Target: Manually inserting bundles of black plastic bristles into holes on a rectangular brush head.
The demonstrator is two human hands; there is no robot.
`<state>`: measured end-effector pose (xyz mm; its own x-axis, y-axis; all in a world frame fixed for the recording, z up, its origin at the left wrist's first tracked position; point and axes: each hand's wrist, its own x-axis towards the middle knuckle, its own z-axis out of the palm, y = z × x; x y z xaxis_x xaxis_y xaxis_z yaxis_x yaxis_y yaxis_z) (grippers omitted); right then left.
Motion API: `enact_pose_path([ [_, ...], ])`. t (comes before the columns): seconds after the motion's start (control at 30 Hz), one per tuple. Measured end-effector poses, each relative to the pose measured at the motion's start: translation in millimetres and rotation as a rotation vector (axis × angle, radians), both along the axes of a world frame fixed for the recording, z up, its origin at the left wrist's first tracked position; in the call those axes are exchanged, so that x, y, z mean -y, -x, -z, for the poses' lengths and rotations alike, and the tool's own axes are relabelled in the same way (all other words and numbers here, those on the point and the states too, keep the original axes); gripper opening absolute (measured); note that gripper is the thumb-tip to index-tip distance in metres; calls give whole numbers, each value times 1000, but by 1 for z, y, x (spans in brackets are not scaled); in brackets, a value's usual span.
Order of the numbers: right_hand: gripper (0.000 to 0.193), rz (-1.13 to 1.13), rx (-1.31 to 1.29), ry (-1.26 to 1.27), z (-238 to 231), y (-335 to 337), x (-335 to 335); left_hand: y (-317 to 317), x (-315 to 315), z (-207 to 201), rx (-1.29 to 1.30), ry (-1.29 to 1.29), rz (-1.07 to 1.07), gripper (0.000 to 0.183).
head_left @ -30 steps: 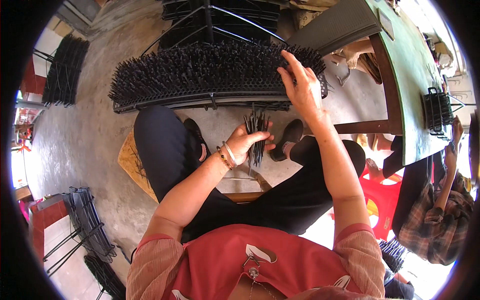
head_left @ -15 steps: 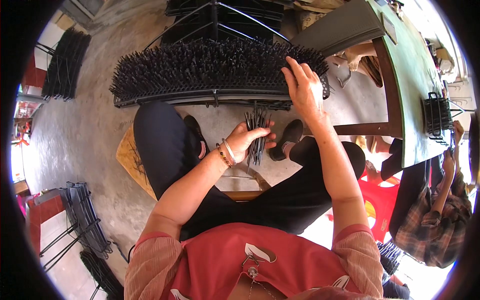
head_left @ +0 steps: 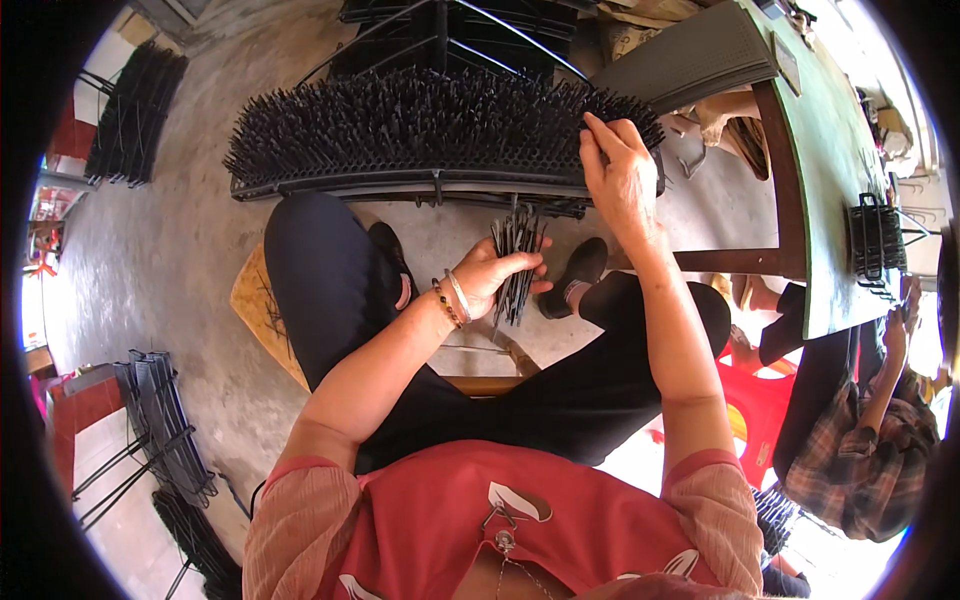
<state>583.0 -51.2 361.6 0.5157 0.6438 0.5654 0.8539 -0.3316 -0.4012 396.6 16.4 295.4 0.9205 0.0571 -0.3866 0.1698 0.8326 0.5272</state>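
Bundle of thin black strips (head_left: 516, 262), clasped by left hand (head_left: 485, 281) between thumb and fingers, near perforated black rack (head_left: 400, 182) of upright strips (head_left: 400, 125); right hand (head_left: 622, 175) at rack's right end, fingers bent, pinch unclear.

a grey concrete floor (head_left: 190, 260), worn and blotchy, spreads across the room. on the right is a pale green tabletop (head_left: 825, 220) on a dark brown frame (head_left: 790, 185), its edge curved by the lens. near it, lower down, is a red plastic seat (head_left: 766, 410), partly hidden. at lower left shows a white surface (head_left: 125, 535) with a dark red band (head_left: 88, 405). strong light whitens the right rim and the floor at lower right.
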Motion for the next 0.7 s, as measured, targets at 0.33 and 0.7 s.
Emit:
enact_pose_path([
  [0.33, 22, -113, -15, -74, 9, -10, -3, 0, -1, -5, -56, 25, -67, 24],
  [0.7, 18, -74, -28, -35, -5, -11, 6, 7, -6, -2, -37, -13, -67, 27],
])
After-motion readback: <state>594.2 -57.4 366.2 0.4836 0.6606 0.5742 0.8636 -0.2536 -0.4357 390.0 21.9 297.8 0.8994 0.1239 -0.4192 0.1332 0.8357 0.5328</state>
